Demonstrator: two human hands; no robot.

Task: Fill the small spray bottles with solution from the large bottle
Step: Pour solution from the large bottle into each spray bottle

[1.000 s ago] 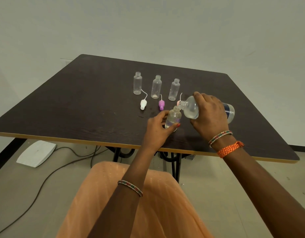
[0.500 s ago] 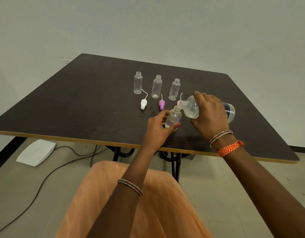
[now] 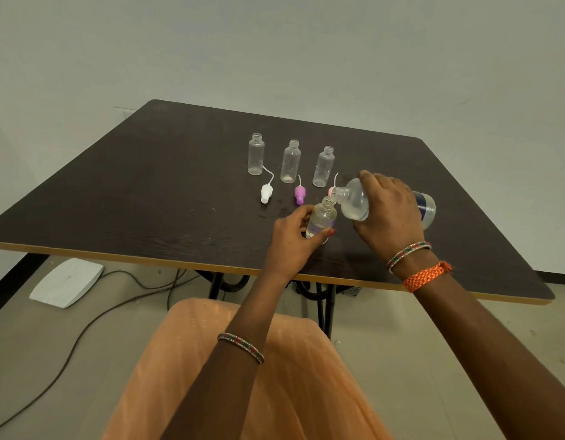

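My right hand (image 3: 387, 211) grips the large clear bottle (image 3: 357, 203), tipped on its side with its open neck over the mouth of a small clear bottle (image 3: 322, 219). My left hand (image 3: 294, 239) holds that small bottle upright on the dark table (image 3: 132, 201); some liquid shows in its lower part. Three more small bottles stand open in a row behind: left (image 3: 255, 154), middle (image 3: 290, 161), right (image 3: 323, 166). A white spray cap (image 3: 266, 193) and a purple spray cap (image 3: 299, 194) lie in front of them. A pink cap (image 3: 331, 190) is mostly hidden behind the large bottle's neck.
The table's near edge (image 3: 147, 258) runs just below my wrists. A wet patch (image 3: 275, 211) darkens the tabletop left of the held bottle. On the floor lie a white flat device (image 3: 66, 282) and dark cables (image 3: 84, 335). My lap in orange cloth (image 3: 290, 376) is below.
Both hands and bottles keep nearly the same place; the large bottle stays tipped over the small one. No clear difference otherwise.
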